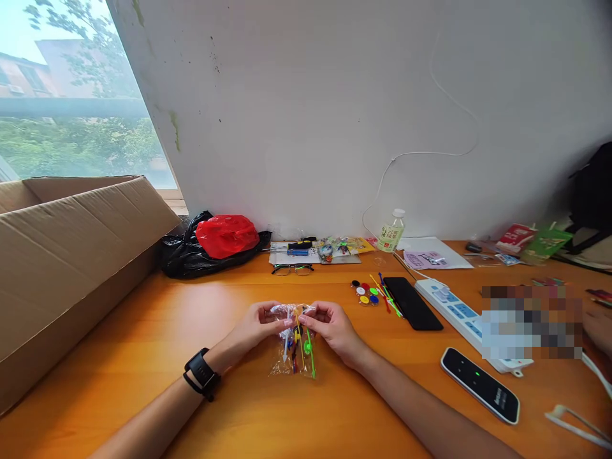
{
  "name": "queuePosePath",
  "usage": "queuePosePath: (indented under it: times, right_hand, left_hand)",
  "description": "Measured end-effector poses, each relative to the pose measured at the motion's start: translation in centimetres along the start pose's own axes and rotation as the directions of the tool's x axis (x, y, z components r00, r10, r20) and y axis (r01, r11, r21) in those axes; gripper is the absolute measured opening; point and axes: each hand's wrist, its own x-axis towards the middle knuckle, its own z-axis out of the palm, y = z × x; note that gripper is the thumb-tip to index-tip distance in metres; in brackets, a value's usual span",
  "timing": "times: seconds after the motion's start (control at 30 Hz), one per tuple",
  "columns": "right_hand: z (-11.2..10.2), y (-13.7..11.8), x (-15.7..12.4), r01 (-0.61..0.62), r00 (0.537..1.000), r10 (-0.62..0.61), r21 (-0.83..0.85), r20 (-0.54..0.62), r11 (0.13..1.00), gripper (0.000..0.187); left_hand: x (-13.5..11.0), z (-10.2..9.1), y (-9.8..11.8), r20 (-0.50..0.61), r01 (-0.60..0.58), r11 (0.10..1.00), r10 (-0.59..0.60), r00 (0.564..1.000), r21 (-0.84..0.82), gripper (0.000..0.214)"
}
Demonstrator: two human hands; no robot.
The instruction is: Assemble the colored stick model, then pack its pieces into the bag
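A clear plastic bag hangs upright between my two hands above the wooden table. Inside it are thin coloured plastic sticks and small round pieces in white, yellow, blue, red and green. My left hand pinches the bag's upper left corner between thumb and fingers. On the opposite side, my right hand grips the upper right edge the same way. Several coloured discs lie on the table beyond my right hand, with loose coloured sticks beside them.
A black phone, a white power strip and a white-edged device lie to the right. Glasses, a bottle and plastic bags are at the back. A cardboard box stands left. Another person's hand shows far right.
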Motion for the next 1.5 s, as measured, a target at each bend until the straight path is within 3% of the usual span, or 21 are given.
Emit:
queuePosePath:
  times: [0.1,0.4,0.57,0.7,0.83,0.97,1.3,1.5]
  right_hand:
    - [0.2,0.6,-0.1,-0.024,1.000,0.024,-0.012,0.018,1.000,0.048]
    - [0.3,0.3,-0.2,-0.051,0.995,0.051,-0.004,0.080,0.999,0.047]
    - [0.3,-0.1,-0.3,-0.029,0.977,0.027,0.006,0.210,1.000,0.041]
    - [0.0,0.1,-0.1,-0.012,0.995,0.013,-0.008,0.103,1.000,0.045]
    - [-0.4,0.7,0.4,-0.021,0.999,0.021,-0.023,-0.033,0.999,0.053]
    - [-0.8,1.2,0.8,-0.008,0.997,0.004,-0.053,-0.077,0.999,0.058]
    - [-1.0,0.3,0.8,-0.058,0.998,0.058,-0.030,0.023,0.998,0.060]
    - [-0.9,0.1,0.5,-0.024,0.996,0.028,-0.048,0.080,0.999,0.056]
  left_hand:
    - [-0.1,0.4,-0.1,0.051,0.022,1.000,-0.023,0.998,0.012,0.045]
    - [-0.2,0.1,-0.2,0.054,0.005,0.999,-0.006,0.999,0.035,0.041]
    - [0.0,0.1,-0.2,0.007,-0.024,0.998,0.024,1.000,0.054,0.044]
    - [0.1,0.1,-0.1,0.034,-0.036,0.998,0.035,0.999,0.043,0.055]
    - [0.4,-0.2,-0.5,-0.024,-0.047,0.996,0.049,0.998,0.078,0.054]
    - [0.6,-0.6,-0.9,-0.085,-0.052,0.995,0.059,0.995,0.088,0.054]
    - [0.9,-1.1,-1.1,-0.133,-0.093,0.991,0.105,0.986,0.096,0.051]
    - [0.1,-0.2,0.2,0.002,-0.056,0.998,0.056,0.998,0.029,0.052]
